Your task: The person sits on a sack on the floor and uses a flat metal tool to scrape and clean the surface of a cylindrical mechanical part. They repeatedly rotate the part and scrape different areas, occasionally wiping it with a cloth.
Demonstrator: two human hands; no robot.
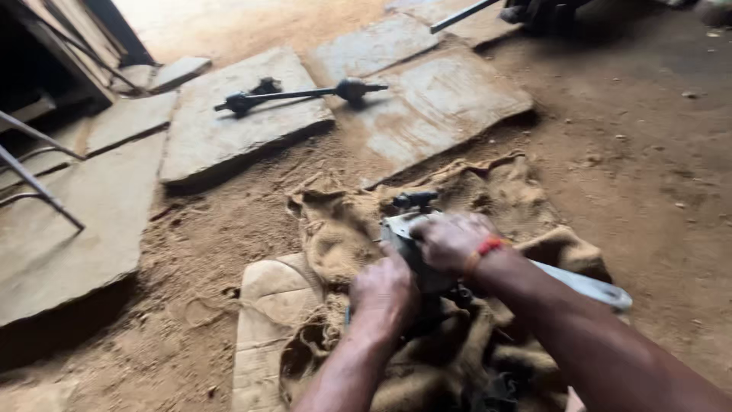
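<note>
Axle shaft (pixel 301 94) lying on far stone slabs (pixel 229 122); both hands, left hand (pixel 383 294) and right hand (pixel 451 241), are clenching a grey metal part (pixel 400 229) over burlap sacking (pixel 343 236).

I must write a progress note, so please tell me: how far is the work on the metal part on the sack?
Looks done: the grey metal part lies on the burlap sack. In hand: the right hand presses on its top, the left hand grips lower down, where something dark is hidden. Left: unclear; a long shaft lies untouched on the stone slabs.
</note>
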